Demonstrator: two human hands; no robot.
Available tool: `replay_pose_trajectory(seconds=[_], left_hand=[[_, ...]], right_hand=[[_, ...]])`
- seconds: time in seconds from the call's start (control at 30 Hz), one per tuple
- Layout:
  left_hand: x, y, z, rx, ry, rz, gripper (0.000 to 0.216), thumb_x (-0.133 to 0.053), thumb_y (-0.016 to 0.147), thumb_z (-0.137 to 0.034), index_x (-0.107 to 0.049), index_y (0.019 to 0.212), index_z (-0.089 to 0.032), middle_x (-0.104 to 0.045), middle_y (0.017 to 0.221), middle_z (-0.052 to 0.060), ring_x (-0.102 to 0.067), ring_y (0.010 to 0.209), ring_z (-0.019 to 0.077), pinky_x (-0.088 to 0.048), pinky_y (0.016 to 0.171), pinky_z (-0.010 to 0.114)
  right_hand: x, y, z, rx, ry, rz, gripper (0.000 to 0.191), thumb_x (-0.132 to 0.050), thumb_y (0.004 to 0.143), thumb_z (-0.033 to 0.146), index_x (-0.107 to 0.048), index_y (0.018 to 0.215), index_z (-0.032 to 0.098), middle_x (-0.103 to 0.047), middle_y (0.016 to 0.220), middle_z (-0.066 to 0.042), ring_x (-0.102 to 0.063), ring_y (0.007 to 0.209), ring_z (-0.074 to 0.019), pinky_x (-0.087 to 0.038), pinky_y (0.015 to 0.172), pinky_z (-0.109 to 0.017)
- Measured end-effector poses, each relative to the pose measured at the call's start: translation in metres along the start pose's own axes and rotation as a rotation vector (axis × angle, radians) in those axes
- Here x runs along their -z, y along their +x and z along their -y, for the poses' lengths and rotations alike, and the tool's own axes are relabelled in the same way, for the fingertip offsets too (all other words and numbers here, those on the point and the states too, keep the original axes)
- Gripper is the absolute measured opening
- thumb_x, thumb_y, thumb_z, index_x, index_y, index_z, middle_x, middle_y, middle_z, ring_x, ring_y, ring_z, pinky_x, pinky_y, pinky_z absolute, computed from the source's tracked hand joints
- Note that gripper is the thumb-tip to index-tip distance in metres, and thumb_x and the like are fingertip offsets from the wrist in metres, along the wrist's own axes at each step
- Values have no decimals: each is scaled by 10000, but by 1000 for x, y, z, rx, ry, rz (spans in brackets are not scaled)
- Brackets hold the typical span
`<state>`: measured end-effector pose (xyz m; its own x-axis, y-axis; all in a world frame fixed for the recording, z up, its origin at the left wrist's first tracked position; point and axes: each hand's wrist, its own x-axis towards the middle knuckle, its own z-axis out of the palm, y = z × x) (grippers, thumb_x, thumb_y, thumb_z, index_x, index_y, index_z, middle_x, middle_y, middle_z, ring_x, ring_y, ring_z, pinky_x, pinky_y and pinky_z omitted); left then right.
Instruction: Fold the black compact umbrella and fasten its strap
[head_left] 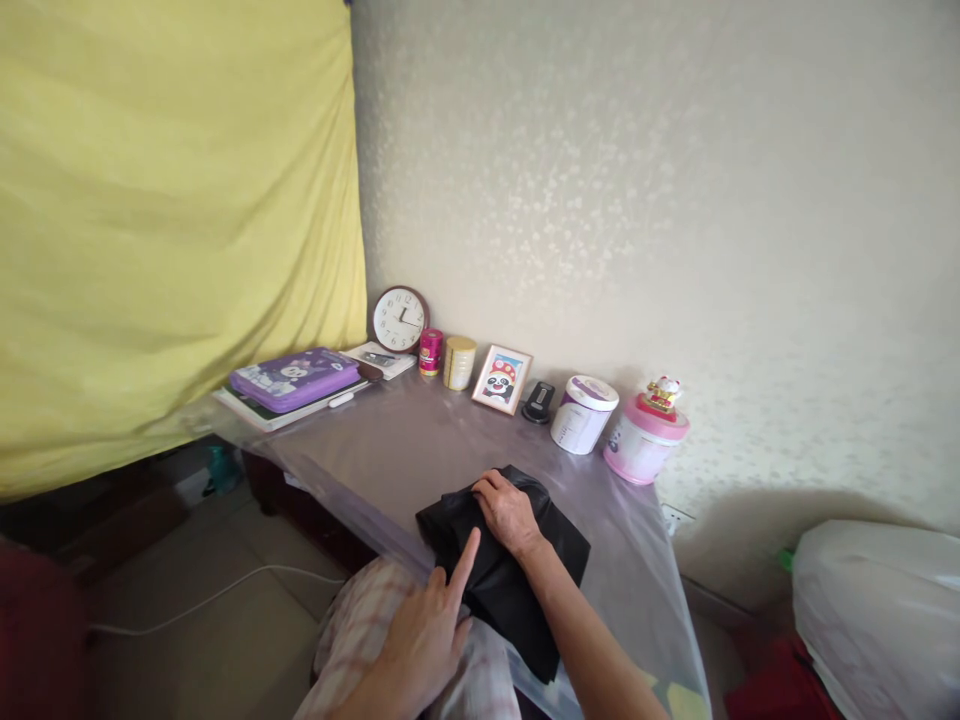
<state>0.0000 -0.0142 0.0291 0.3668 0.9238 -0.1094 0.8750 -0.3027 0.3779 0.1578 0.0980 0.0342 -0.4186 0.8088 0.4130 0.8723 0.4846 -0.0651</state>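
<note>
A folded black cloth [555,545] lies near the front edge of a table covered in clear plastic sheet [420,440]. My right hand [508,512] rests on top of the cloth with its fingers curled down onto the fabric at the upper left corner. My left hand [424,630] is at the cloth's near left edge, index finger stretched out and touching the fabric, the other fingers bent in. Part of the cloth is hidden under my right hand and forearm.
Along the wall stand a round clock [400,318], a pink tin [430,352], a yellow tin [459,362], a framed panda picture [502,379], a white tub [583,413] and a pink tub with a cat figure [645,435]. A purple case [294,378] lies on books at the left. A yellow curtain [172,230] hangs left.
</note>
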Motion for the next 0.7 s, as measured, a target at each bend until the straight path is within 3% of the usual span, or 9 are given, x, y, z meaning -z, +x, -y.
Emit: replay_pose_trajectory(seconds=[0.1,0.23,0.37,0.53,0.7], left_hand=[[2,3,-6,41,151,63,743,-416,865,-115,-24,1460,-325,-621,1058,108,-652,844,226,-456,686,292],[4,7,-9,78,210,98,743,-328,838,-11,-47,1462,-300,-624,1061,124,-662,846,219,-467,671,277],[2,8,-8,85,196,89,699,-328,850,-33,-75,1469,-238,-625,1066,137,-660,862,229,-476,684,284],[-3,10,-2,51,148,72,665,-325,870,-59,-77,1473,-191,-626,1070,137,-656,856,216,-468,696,282],[-8,10,3,51,109,69,636,-312,893,-87,-77,1475,-187,-626,1069,132,-652,851,207,-454,683,275]], right_hand=[[0,2,1,-2,-16,22,196,-446,921,164,-630,920,232,-623,968,-44,-615,834,-143,-494,706,-206],[-1,5,1,-4,-26,52,189,-463,911,158,-637,912,233,-631,946,-39,-620,843,-143,-492,712,-202],[-1,6,0,-12,5,44,194,-449,922,183,-633,952,233,-637,988,-45,-633,843,-149,-507,704,-217],[13,-13,8,36,210,-141,244,-389,965,263,-620,1024,215,-644,1068,-68,-620,952,-169,-492,855,-286],[15,-35,7,173,262,-49,280,-397,972,318,-659,958,220,-700,973,-48,-609,984,-186,-429,951,-375]])
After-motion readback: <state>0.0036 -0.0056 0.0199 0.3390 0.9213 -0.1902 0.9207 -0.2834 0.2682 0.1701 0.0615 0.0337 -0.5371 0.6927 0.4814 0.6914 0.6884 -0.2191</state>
